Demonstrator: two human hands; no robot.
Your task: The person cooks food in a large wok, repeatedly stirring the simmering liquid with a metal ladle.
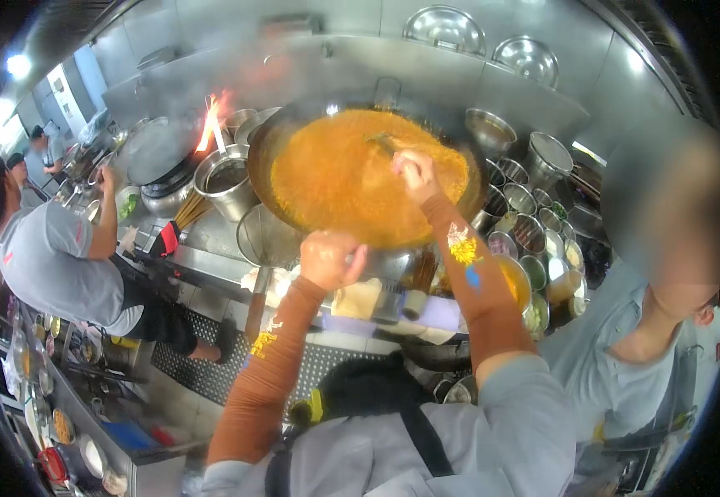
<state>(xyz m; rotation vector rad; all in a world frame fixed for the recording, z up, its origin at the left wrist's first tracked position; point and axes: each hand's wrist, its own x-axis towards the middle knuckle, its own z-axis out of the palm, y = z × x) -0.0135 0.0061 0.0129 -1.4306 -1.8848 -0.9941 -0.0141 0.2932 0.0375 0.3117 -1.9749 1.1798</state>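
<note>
A large wok [261, 170] holds a bubbling orange liquid [335, 166]. My right hand [416, 174] is closed round the handle of a ladle [383, 142], whose head dips into the liquid near the middle of the wok. At the wok's near edge is my left hand [332, 258], its fingers curled; what it holds, if anything, is hidden. A round wire strainer [267, 237] lies just left of my left hand. Folded cloths [356, 299] rest on the counter edge below the wok.
Flames [211, 124] rise behind a metal pot [226, 182]. At the left, a co-worker [70, 257] stands by another wok [159, 151]. Another person [658, 331] is close on my right, beside many metal containers [529, 232].
</note>
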